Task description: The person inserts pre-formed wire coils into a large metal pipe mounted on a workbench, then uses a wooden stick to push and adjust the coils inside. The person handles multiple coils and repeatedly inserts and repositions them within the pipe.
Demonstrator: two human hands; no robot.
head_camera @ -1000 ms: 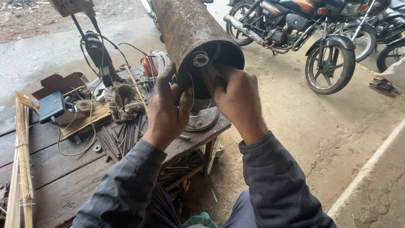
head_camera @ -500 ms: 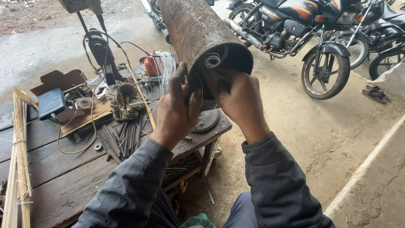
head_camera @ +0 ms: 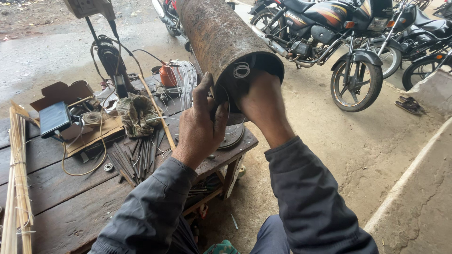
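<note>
The work in hand looked to be the fitting of thin wire (head_camera: pixel 229 109) at the open mouth of a rusty cylinder (head_camera: pixel 212 33), which lay slanted above the right end of the wooden bench (head_camera: pixel 56 188), its mouth turned towards the person and its far end running out of view at the top. A small coil of wire (head_camera: pixel 241 69) sat just inside the upper lip. The left hand (head_camera: pixel 200 127) was raised with its back to the camera, thumb upright along the rim and fingers curled shut over the lower edge of the mouth; the fine wire passed close by these fingers, though whether they pinched it could not be told. The right hand (head_camera: pixel 259 101) was pushed into the opening with the wrist bent, its fingers hidden in the dark, so its grip could not be judged. Both forearms were lifted clear of the bench. Any next move would likely call for a steady hold on the rim and care with the springy wire. Below the hands, at the right corner, lay a round metal disc (head_camera: pixel 233 134); near the middle lay dark rods (head_camera: pixel 136 157) and a bunch of pale wire (head_camera: pixel 186 80).
</note>
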